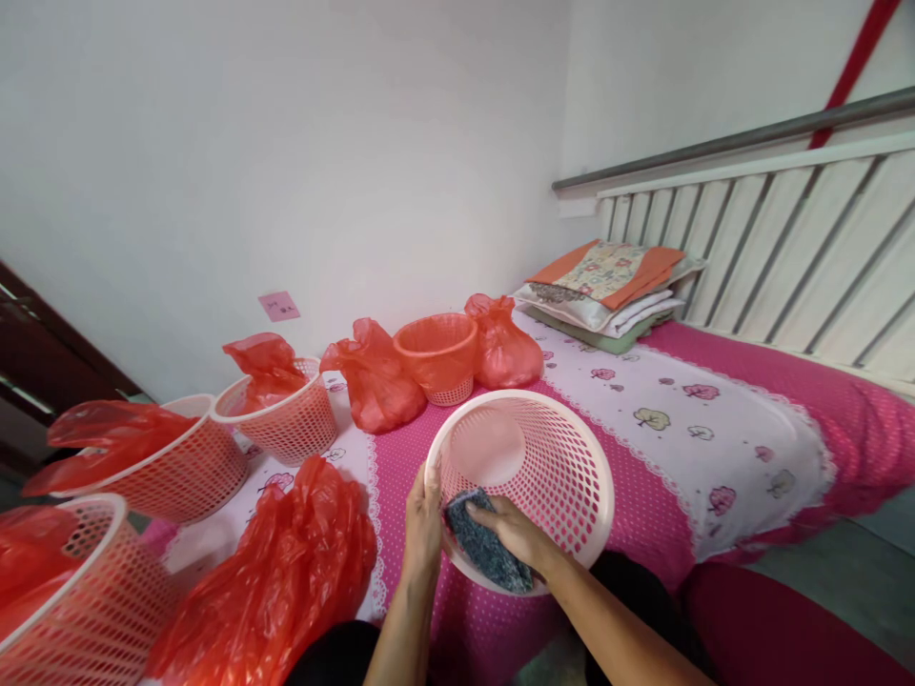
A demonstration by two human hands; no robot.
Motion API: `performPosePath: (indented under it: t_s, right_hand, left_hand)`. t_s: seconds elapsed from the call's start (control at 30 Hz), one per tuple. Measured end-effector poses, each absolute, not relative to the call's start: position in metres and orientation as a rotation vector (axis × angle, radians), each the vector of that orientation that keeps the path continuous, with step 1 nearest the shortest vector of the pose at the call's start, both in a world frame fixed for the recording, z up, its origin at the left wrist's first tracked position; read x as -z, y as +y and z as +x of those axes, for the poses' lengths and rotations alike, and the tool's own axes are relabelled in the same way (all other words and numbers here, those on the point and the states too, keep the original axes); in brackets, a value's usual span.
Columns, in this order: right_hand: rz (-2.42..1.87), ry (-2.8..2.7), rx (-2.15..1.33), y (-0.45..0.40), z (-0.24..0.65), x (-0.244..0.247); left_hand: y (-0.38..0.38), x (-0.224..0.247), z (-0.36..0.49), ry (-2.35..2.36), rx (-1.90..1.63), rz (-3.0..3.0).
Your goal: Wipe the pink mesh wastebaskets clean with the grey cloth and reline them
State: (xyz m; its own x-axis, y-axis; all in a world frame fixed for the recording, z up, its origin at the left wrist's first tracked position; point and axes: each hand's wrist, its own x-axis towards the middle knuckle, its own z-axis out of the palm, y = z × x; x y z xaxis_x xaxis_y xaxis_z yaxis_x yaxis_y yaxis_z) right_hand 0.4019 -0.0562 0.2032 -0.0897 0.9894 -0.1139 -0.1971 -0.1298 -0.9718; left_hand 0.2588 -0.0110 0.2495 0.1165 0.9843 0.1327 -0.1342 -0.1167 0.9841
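Observation:
A pale pink plastic basket (493, 446) with a perforated side is tilted with its mouth toward me, over the edge of the bed. My left hand (423, 519) grips its rim on the left side. In my right hand (518, 534) is a dark grey-blue cloth (486, 545), held against the inside of the basket near the lower rim. Loose red plastic bags (286, 562) lie in a heap to the left of the basket.
Pink baskets with red bags (286, 419) line the left. Behind stand a red-lined basket (437, 357) and two red bags (507, 348). Folded bedding (607, 286) lies by the white bed rail (772, 248). A dark red seat (786, 629) is at the lower right.

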Motion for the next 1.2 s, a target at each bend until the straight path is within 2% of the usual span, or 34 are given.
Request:
performPosePath:
  t_s: [0.67,0.87,1.03,1.2]
  right_hand:
    - [-0.673,-0.501,-1.853,-0.062,0.394,-0.204]
    - [-0.561,-0.487,-1.952,-0.062,0.396,-0.203]
    - [-0.612,-0.522,-1.849,-0.058,0.418,-0.211]
    - [-0.906,-0.575,-1.459,-0.046,0.45,-0.223]
  left_hand:
    - [-0.016,-0.264,0.26,1.016,-1.256,1.326]
    - [-0.017,-0.259,0.259,1.088,-1.178,1.278]
    - [-0.012,-0.251,0.257,1.06,-1.225,1.288]
    - [-0.007,-0.244,0.258,0.959,-1.285,1.297]
